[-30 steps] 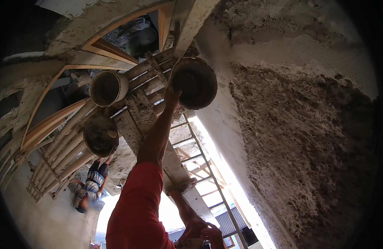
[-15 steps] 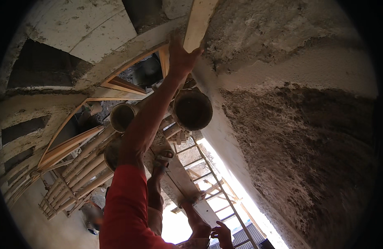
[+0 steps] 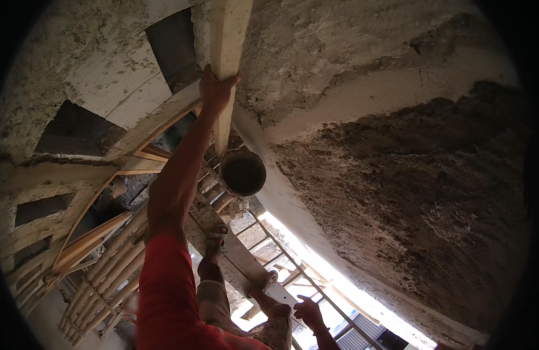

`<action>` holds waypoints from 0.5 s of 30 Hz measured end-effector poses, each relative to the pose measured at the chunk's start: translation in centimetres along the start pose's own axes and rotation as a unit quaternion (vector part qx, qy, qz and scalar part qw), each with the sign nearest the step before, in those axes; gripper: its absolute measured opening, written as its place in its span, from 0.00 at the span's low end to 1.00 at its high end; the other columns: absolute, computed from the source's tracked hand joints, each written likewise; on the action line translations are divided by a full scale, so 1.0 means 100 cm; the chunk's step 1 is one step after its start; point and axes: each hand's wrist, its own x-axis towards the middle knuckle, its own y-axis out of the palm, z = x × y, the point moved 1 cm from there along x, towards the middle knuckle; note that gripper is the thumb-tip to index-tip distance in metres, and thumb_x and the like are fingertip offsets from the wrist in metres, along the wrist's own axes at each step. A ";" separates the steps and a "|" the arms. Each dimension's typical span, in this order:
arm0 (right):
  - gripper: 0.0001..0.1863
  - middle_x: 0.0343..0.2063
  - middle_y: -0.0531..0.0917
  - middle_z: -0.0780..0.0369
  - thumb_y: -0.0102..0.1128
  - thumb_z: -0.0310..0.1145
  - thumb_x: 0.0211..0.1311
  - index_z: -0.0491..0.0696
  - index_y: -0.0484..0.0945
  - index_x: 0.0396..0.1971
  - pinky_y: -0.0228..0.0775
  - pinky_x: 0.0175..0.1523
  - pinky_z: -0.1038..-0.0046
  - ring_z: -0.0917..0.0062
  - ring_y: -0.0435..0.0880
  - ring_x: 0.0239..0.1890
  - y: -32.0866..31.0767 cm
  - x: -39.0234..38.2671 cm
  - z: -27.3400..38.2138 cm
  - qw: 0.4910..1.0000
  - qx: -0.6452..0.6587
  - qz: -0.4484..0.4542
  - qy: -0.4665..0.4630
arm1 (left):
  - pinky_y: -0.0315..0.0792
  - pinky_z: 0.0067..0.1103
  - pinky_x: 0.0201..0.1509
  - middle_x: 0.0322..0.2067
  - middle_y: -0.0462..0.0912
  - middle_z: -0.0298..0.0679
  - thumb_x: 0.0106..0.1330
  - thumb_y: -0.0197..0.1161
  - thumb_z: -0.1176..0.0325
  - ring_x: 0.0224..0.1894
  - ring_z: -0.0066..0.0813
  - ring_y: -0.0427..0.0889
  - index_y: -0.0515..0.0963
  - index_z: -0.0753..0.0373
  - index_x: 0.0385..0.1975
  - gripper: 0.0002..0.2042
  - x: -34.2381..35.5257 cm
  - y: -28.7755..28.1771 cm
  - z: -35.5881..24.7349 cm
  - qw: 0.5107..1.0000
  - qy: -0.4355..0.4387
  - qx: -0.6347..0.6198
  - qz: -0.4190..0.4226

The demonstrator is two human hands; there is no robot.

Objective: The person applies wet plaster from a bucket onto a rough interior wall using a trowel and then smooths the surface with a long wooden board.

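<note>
Beam (image 3: 228,41) blocks way R of L hand (image 3: 216,92); room abt R hand (image 3: 309,313).

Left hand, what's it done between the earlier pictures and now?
The left hand has left the bucket's rim, moved up and taken hold of the wooden post. The camera view has shifted as well. The right hand stays low, with nothing visible in it; the bucket stays near the post's lower end, and the right foot on the plank.
</note>
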 end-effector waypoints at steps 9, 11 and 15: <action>0.26 0.33 0.82 0.61 0.57 0.27 0.62 0.38 0.67 0.60 0.76 0.41 0.77 0.81 0.81 0.33 -0.031 -0.027 0.219 0.976 -0.117 -0.068 -0.168 | 0.69 0.34 0.39 0.33 0.75 0.46 0.49 0.75 0.69 0.35 0.41 0.76 0.71 0.65 0.37 0.20 -0.118 -0.015 -0.146 0.989 0.118 0.012 -0.085; 0.30 0.37 0.82 0.58 0.59 0.23 0.62 0.44 0.63 0.64 0.78 0.41 0.75 0.76 0.83 0.37 -0.038 -0.029 0.240 0.959 -0.155 -0.077 -0.224 | 0.66 0.36 0.39 0.31 0.72 0.45 0.48 0.76 0.68 0.35 0.43 0.73 0.70 0.64 0.36 0.21 -0.134 -0.016 -0.178 0.989 0.130 0.008 -0.075; 0.37 0.49 0.77 0.55 0.63 0.29 0.60 0.46 0.58 0.68 0.77 0.46 0.73 0.72 0.80 0.46 -0.041 -0.044 0.248 0.960 -0.081 -0.093 -0.250 | 0.67 0.33 0.38 0.32 0.72 0.44 0.46 0.76 0.68 0.35 0.39 0.74 0.70 0.64 0.38 0.23 -0.180 -0.016 -0.225 0.974 0.214 0.028 -0.069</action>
